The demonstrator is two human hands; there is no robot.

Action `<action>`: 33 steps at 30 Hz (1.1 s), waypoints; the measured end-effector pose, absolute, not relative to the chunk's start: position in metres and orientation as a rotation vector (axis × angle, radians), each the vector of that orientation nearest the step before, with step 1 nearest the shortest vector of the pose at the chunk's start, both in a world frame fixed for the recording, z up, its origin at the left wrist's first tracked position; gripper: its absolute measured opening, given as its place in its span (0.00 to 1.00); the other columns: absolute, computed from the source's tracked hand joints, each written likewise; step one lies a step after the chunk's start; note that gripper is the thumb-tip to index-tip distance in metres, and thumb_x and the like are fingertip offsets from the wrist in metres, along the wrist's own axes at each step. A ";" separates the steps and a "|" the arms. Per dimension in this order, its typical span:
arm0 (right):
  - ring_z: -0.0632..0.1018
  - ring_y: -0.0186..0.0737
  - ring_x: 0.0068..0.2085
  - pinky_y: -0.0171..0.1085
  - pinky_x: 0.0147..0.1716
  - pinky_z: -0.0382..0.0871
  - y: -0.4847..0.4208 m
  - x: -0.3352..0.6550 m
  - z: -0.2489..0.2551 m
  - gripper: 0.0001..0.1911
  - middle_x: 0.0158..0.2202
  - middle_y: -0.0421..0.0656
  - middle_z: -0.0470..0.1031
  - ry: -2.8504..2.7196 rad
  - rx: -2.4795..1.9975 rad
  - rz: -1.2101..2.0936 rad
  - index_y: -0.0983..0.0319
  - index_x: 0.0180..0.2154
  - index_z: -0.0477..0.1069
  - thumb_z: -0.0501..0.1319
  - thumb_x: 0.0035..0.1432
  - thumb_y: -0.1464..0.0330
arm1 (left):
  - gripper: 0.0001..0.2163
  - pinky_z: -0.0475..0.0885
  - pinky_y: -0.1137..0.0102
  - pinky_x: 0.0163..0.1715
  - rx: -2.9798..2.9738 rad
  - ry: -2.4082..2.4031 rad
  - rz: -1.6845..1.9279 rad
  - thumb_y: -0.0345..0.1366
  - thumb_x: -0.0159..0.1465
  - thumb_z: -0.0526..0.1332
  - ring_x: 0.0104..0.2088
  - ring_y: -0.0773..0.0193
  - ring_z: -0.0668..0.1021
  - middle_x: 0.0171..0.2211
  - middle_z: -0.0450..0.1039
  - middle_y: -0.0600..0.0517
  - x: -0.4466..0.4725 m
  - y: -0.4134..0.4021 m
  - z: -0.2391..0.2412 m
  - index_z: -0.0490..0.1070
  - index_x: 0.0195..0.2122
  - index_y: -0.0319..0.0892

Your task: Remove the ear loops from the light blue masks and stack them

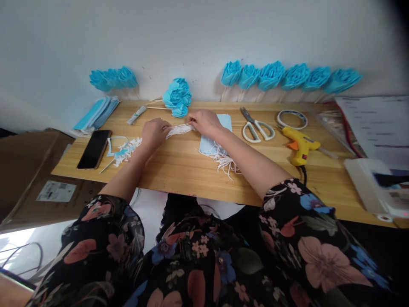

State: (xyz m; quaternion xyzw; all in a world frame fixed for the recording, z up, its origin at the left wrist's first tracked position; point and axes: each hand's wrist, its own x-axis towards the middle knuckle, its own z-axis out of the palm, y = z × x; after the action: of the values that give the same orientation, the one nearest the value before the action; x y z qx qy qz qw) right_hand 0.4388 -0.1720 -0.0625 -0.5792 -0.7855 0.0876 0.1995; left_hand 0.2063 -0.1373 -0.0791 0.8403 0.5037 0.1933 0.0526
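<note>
A bundle of thin white cords [180,129] is stretched between my two hands above the table. My left hand [154,134] is closed on its left end, and my right hand [204,123] pinches the right end. Under my right wrist lies a light blue sheet [226,123], partly covered by the arm. More loose white cords [226,161] spill from its lower edge toward the table's front. Beside my left forearm rests a thin stick with white and blue scraps [126,152] around one end.
Blue paper-like flowers on sticks [271,76] lean on the wall, with a flower cluster [177,97] lying nearer. Around the wooden table [179,170] are scissors [255,127], a tape roll [292,119], a yellow glue gun [299,145], a phone [94,149] and stacked blue masks [97,114].
</note>
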 end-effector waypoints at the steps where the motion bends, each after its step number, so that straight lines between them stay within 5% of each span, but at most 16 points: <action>1: 0.80 0.52 0.49 0.43 0.42 0.67 -0.172 0.439 -0.062 0.13 0.46 0.48 0.84 -2.228 -1.611 0.244 0.59 0.42 0.82 0.58 0.66 0.72 | 0.12 0.67 0.62 0.40 2.561 1.541 0.554 0.41 0.63 0.60 0.37 0.52 0.76 0.35 0.79 0.43 0.206 -0.137 -0.080 0.83 0.37 0.42; 7: 0.78 0.55 0.56 0.49 0.56 0.67 -0.189 0.477 -0.043 0.13 0.52 0.46 0.83 -2.161 -1.487 0.405 0.56 0.48 0.82 0.64 0.64 0.70 | 0.14 0.69 0.52 0.55 2.542 1.397 0.666 0.42 0.64 0.62 0.51 0.44 0.77 0.46 0.79 0.39 0.193 -0.141 -0.076 0.82 0.45 0.41; 14: 0.79 0.43 0.38 0.44 0.44 0.70 -0.244 0.535 -0.038 0.05 0.35 0.39 0.84 -1.944 -1.457 0.740 0.53 0.34 0.84 0.70 0.55 0.69 | 0.11 0.71 0.55 0.57 2.518 1.110 0.902 0.42 0.69 0.61 0.52 0.51 0.79 0.49 0.81 0.43 0.215 -0.186 -0.053 0.81 0.46 0.46; 20: 0.79 0.45 0.43 0.43 0.45 0.67 -0.259 0.521 -0.055 0.08 0.42 0.45 0.84 -2.125 -1.468 0.680 0.57 0.39 0.83 0.67 0.57 0.70 | 0.09 0.74 0.63 0.44 2.380 0.933 0.665 0.39 0.67 0.63 0.41 0.59 0.80 0.41 0.82 0.47 0.272 -0.213 -0.062 0.82 0.40 0.43; 27: 0.74 0.37 0.32 0.38 0.34 0.62 -0.263 0.510 -0.060 0.05 0.29 0.40 0.78 -1.814 -1.446 0.675 0.61 0.32 0.79 0.66 0.59 0.67 | 0.09 0.65 0.69 0.32 2.255 0.978 0.684 0.41 0.61 0.68 0.30 0.65 0.73 0.29 0.78 0.51 0.312 -0.207 -0.069 0.82 0.33 0.41; 33: 0.72 0.36 0.32 0.38 0.34 0.61 -0.266 0.521 -0.059 0.07 0.29 0.40 0.78 -1.682 -1.417 0.688 0.61 0.34 0.81 0.68 0.59 0.64 | 0.11 0.64 0.71 0.29 1.925 0.948 0.745 0.43 0.59 0.69 0.28 0.67 0.71 0.27 0.77 0.52 0.323 -0.203 -0.064 0.80 0.29 0.40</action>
State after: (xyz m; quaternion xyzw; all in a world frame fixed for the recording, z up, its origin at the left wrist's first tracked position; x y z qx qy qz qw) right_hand 0.5213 -0.2658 -0.0593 -0.5617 -0.6671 0.2727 0.4064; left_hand 0.3229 -0.2028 -0.0645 0.7685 0.3785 0.2974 0.4216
